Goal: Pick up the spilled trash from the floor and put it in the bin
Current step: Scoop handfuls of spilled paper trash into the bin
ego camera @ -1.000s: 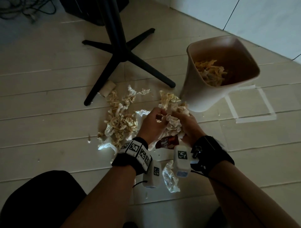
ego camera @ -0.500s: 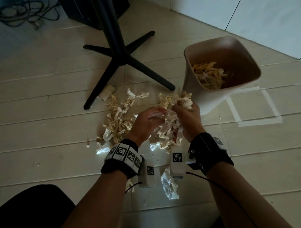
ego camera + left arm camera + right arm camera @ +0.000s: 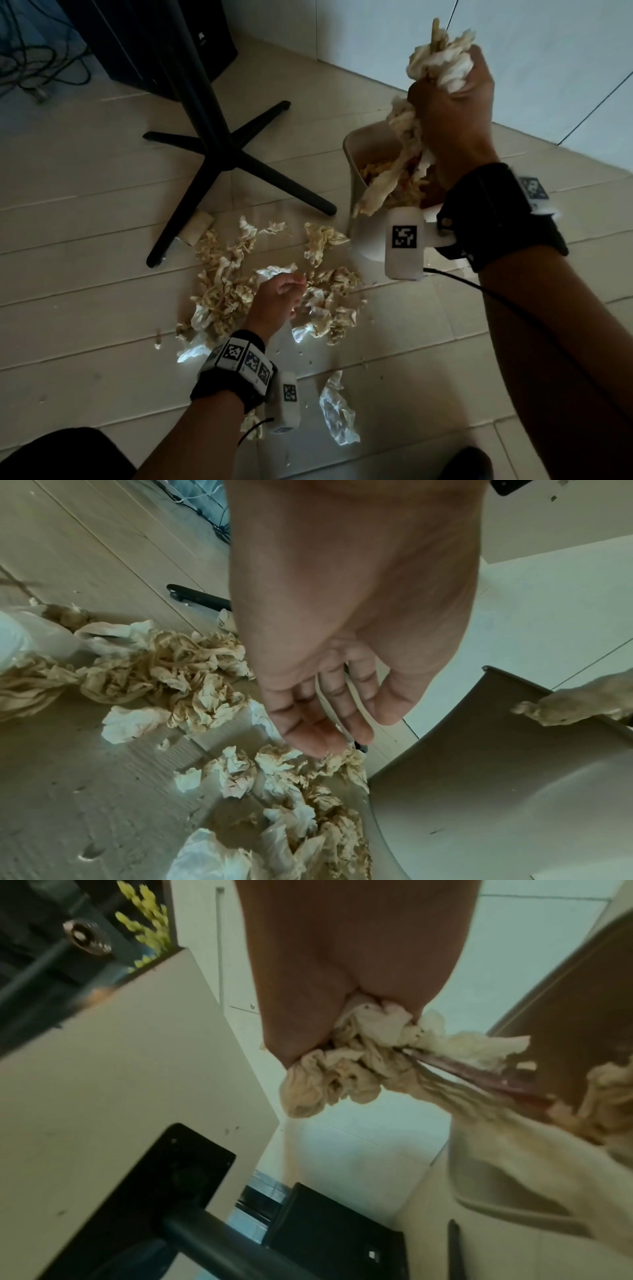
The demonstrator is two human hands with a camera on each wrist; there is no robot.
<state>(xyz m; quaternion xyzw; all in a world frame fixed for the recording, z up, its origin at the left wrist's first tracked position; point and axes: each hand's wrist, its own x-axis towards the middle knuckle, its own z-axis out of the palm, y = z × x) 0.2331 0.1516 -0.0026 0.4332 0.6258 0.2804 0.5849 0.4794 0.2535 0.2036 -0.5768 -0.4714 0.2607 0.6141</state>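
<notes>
My right hand is raised above the beige bin and grips a bundle of crumpled tissue, whose strands hang down toward the bin's mouth. In the right wrist view the tissue bundle bulges out of my fist, with a reddish wrapper trailing from it. The bin holds tissue scraps. My left hand stays low over the spilled tissue pile on the floor, fingers loosely curled and holding nothing. In the left wrist view my left hand hovers just above crumpled tissues.
A black cross-shaped table base stands just behind the pile, with a cardboard roll beside one leg. A clear plastic wrapper lies near my left wrist. A black speaker box and cables are at the back left.
My right hand has lifted the tissue bundle off the floor and up over the bin. My left hand has let go of it and stays by the pile.
</notes>
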